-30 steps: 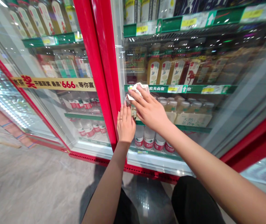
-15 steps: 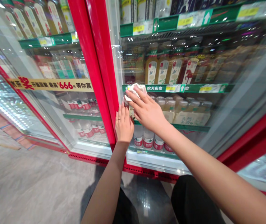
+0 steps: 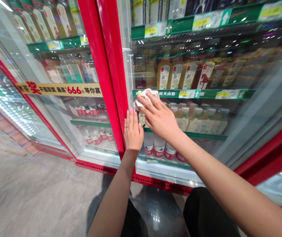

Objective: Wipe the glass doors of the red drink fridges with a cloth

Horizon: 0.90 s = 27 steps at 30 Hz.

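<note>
My right hand [image 3: 162, 118] presses a crumpled white cloth or tissue [image 3: 149, 97] against the glass door [image 3: 230, 131] of a drinks cooler, near the door's left edge. Its fingers lie over the cloth and hide part of it. Just below and to the left, my left hand [image 3: 133, 131] rests flat with its fingers pointing up, a ring on one of them. That hand lies along the red door frame [image 3: 115, 65] and the edge of the glass, holding nothing. Its fingertips come close to the cloth's lower edge.
Behind the glass stand shelved drinks: amber tea bottles [image 3: 177, 72], multipacks [image 3: 205, 121] and red-labelled water bottles [image 3: 158, 148]. A second cooler door [image 3: 54, 72] with a yellow banner [image 3: 59, 89] adjoins at left. Grey floor [image 3: 44, 187] and my dark-clothed legs [image 3: 205, 214] show below.
The view has shifted slightly, so the cooler and both hands appear a little farther right. The right hand and cloth stay at nearly the same spot on the glass.
</note>
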Available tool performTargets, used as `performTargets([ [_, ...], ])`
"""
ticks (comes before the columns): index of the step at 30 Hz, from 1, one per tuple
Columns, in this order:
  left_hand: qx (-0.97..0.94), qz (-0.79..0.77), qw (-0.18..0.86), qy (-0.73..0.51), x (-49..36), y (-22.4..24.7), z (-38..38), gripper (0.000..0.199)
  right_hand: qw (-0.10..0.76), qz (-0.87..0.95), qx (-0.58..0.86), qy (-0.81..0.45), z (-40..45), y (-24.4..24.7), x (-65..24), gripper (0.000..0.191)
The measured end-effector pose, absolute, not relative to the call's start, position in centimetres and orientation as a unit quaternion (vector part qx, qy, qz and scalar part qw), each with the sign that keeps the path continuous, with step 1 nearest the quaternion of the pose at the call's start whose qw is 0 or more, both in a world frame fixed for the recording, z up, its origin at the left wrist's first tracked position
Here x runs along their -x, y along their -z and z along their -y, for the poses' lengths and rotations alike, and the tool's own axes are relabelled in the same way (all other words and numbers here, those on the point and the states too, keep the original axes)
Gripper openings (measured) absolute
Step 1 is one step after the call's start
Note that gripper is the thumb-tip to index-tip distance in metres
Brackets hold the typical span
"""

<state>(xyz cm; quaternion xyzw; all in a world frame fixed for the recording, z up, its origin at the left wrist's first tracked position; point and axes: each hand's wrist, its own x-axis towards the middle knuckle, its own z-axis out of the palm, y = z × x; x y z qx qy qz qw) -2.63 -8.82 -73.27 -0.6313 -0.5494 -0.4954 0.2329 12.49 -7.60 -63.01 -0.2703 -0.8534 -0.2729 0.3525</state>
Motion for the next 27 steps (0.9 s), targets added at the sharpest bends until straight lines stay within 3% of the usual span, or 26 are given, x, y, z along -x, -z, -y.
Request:
performTargets([
  [19, 0.570, 0.579, 0.226, 0.538, 4.8, 73.0, 9.5, 0.072, 0.366, 0.847, 0.262, 0.284, 7.0, 61.8, -9.7, 0.050],
  [27, 0.605, 0.584, 0.261, 0.475, 6.4, 73.3, 10.6, 0.073, 0.347, 0.872, 0.216, 0.270, 6.7, 63.9, -10.7, 0.056],
])
